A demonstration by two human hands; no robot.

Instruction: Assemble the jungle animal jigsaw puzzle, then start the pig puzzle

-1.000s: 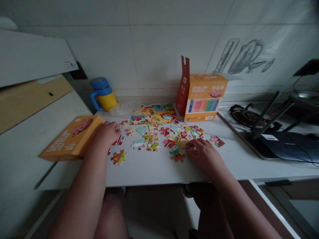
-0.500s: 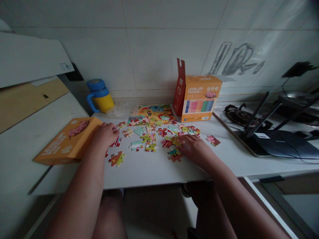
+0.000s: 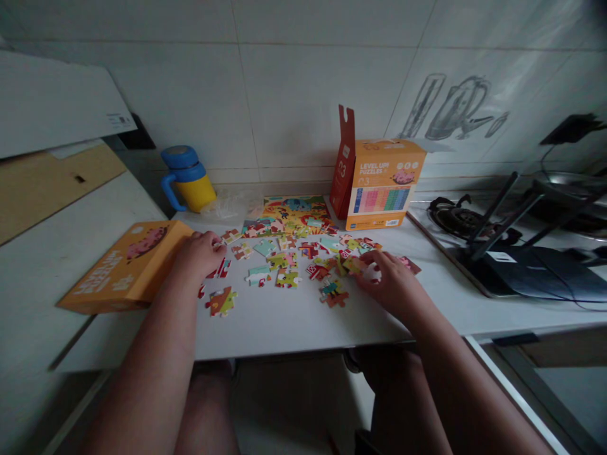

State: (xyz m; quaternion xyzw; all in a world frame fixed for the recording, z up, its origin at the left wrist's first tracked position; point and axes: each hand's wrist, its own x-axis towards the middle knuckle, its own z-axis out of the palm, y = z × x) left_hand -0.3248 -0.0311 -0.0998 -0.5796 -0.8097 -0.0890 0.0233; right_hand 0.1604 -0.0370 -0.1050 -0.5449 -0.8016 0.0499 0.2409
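Note:
My right hand [image 3: 389,278] pinches a yellow-green puzzle piece [image 3: 351,265] between thumb and fingertips, just off the other pieces. Below it lies a puzzle piece with a teal and brown picture [image 3: 334,292]. My left hand [image 3: 200,254] rests with curled fingers beside the orange puzzle box [image 3: 128,265]; whether anything is inside them is hidden. Close to that hand are a red puzzle piece [image 3: 222,268] and a brown and green puzzle piece [image 3: 221,301]. Several loose pieces spread between both hands, among them a green one [image 3: 288,279].
Behind the pieces lies a colourful picture sheet [image 3: 298,212]. An upright orange box [image 3: 384,183] with its red flap raised stands at the back. A blue and yellow mug [image 3: 190,180] and crumpled clear plastic [image 3: 232,207] are at back left. A gas stove [image 3: 455,221] is at right.
My right hand has shifted right and lifted slightly, taking the yellow-green puzzle piece with it and uncovering the teal and brown one. My left hand stays by the box.

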